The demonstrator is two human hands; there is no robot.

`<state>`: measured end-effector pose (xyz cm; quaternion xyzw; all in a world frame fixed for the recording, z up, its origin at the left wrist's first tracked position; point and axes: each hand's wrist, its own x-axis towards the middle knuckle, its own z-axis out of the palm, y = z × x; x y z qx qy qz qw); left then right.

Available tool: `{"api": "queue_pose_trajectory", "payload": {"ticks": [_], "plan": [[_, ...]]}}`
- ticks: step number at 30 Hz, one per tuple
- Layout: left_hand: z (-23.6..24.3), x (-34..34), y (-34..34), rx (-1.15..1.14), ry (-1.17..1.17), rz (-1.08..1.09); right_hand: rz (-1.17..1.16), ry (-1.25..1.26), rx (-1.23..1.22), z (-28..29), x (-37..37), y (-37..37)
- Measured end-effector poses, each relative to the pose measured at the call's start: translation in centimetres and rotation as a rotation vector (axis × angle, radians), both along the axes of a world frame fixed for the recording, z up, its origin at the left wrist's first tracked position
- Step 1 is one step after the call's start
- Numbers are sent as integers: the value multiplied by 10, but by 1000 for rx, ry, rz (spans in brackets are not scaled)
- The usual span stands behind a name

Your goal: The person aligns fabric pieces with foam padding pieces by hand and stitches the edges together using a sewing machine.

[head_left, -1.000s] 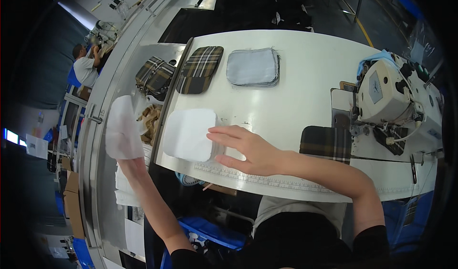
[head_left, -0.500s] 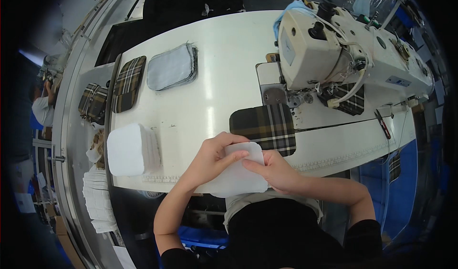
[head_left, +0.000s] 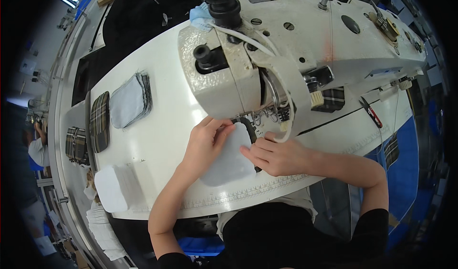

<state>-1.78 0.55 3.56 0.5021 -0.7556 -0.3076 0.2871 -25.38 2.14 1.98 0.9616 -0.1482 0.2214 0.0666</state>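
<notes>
A white rounded piece [head_left: 223, 160] lies below the sewing machine's needle area [head_left: 257, 116], with a dark strip of the plaid piece [head_left: 250, 132] showing along its upper right edge. My left hand [head_left: 204, 147] pinches the white piece at its upper left corner, close to the presser foot. My right hand [head_left: 279, 156] has its fingers curled and pressed on the piece's right edge. Most of the plaid piece is hidden under the white one.
At the left are a white stack [head_left: 111, 187], a grey stack [head_left: 127, 102] and plaid stacks [head_left: 99, 122] by the table edge. Red-handled snips [head_left: 374, 117] lie right. A co-worker [head_left: 37, 150] sits far left, and a blue bin [head_left: 402, 170] hangs right.
The white piece was carried from the left side to the middle, then up onto the plaid piece at the machine, both hands moving with it. The view has shifted toward the machine.
</notes>
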Motion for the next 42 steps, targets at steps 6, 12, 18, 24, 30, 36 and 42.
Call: {"api": "queue_pose_trajectory", "payload": {"ticks": [6,12,18,24,30,36,42], "plan": [[4,-1,4,146,-67,47,71,-54,-115,-4,1,-7],[2,4,1,190,-149,38,-36,-73,71,-12,-2,4],[-18,13,5,150,-74,29,-79,-111,-9,-21,1,0],[-15,5,10,-103,-196,-28,-38,-21,6,-5,5,17],[-17,6,9,61,-10,36,-52,-53,-32,-7,0,12],[-9,4,10,48,-61,34,-81,-52,-62,-10,1,15],[-10,3,10,-12,-75,22,-95,-63,-23,-9,0,17]]}}
